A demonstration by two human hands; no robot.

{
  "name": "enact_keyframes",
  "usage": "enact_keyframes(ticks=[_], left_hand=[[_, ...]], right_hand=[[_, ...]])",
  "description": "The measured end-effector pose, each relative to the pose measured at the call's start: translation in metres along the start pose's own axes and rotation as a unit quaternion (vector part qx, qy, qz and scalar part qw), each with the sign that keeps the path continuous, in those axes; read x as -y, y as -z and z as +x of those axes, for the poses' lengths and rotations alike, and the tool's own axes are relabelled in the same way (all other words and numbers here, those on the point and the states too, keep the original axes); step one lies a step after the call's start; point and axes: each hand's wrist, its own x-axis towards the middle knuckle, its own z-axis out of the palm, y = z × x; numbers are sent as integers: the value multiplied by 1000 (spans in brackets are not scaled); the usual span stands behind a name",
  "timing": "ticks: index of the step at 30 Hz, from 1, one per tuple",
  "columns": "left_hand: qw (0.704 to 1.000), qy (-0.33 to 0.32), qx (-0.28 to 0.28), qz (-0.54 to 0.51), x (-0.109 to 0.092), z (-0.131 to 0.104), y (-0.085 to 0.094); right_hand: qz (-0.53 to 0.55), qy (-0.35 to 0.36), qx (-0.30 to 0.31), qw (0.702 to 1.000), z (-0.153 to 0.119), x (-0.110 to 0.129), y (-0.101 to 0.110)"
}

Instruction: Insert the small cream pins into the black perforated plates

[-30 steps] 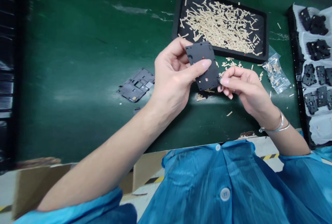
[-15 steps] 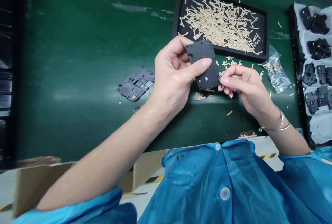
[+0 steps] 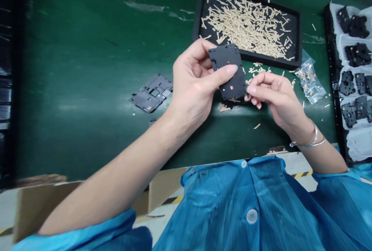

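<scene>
My left hand (image 3: 197,76) grips a flat black plastic plate (image 3: 226,55), its thumb across the face and the fingers behind. At the plate's lower right corner, my right hand (image 3: 269,90) pinches a small dark piece (image 3: 246,89), partly hidden by the fingertips. Beneath the plate, another black part (image 3: 229,105) lies on the green table among beige strips. A grey-black frame part (image 3: 152,93) rests left of my left hand, with a smaller dark piece (image 3: 153,120) beside my forearm.
Behind my hands stands a black tray (image 3: 296,38) with a heap of beige strips (image 3: 247,26). A clear plastic bag (image 3: 310,78) lies to its right. Farther right, a white compartmented tray (image 3: 359,146) holds several black parts. Loose strips lie around my right hand.
</scene>
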Motion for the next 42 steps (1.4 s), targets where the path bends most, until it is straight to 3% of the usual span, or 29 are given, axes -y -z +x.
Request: enact_keyframes(ticks=[22,29,35,38,42], left_hand=[[1000,16,-24,11,-6,-3,-3],[999,-19,3,-41,2,0,2],[999,-23,19,-38,3,1,2],[999,8,22,-37,0,-1,1],[993,113,35,-19,-7,-2,0]], right_hand=[[-29,44,-7,999,-1,0,1],[-64,106,-32,992,-2,-1,-1],[-75,92,-38,992,-1,-4,-2],[-66,90,-40,993,0,-5,-2],[-52,84,-44,994,1,-2,2]])
